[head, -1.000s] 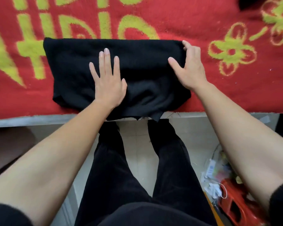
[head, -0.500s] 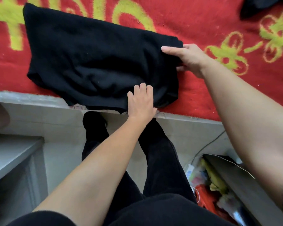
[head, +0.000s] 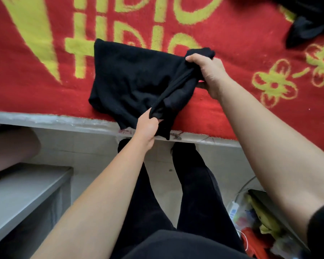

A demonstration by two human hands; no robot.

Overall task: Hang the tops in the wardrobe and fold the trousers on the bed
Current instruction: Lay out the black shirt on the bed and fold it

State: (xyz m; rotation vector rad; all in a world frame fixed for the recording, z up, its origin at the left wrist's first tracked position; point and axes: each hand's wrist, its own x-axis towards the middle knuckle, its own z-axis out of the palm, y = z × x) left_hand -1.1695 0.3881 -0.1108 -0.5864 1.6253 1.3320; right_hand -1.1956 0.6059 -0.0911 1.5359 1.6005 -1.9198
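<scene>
Folded black trousers (head: 131, 77) lie on the red-and-yellow blanket (head: 36, 94) at the near side of the bed. One corner hangs over the pale bed edge (head: 64, 121). The left grip (head: 148, 126) has its fingers curled, pinching the near right-hand corner of the cloth. The right grip (head: 208, 71) is closed round the bunched far right-hand corner. A ridge of fabric runs taut between the two. A second dark garment (head: 305, 28) lies at the far right, well apart.
</scene>
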